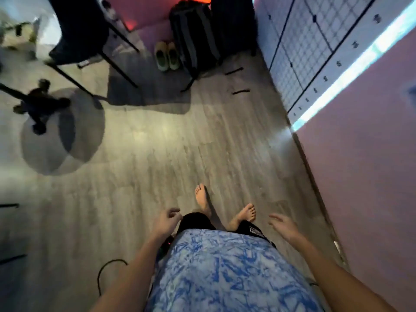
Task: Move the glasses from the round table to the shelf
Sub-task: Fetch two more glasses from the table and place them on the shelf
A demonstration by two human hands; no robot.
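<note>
I look down at a grey wood floor with my bare feet mid-step. My left hand (167,221) hangs by my hip, fingers loosely curled, holding nothing. My right hand (282,225) is out to the side with fingers spread and nothing in it. No glasses, round table top or shelf show in this view. A round shadow (63,131) lies on the floor at the left.
A black chair (76,32) stands at the upper left, with a dark wheeled base (38,106) below it. A black backpack (193,37) and a pair of green shoes (166,55) sit at the back. A white gridded cabinet (310,46) and a pink wall (364,154) line the right. A black cable (105,273) lies near my left arm.
</note>
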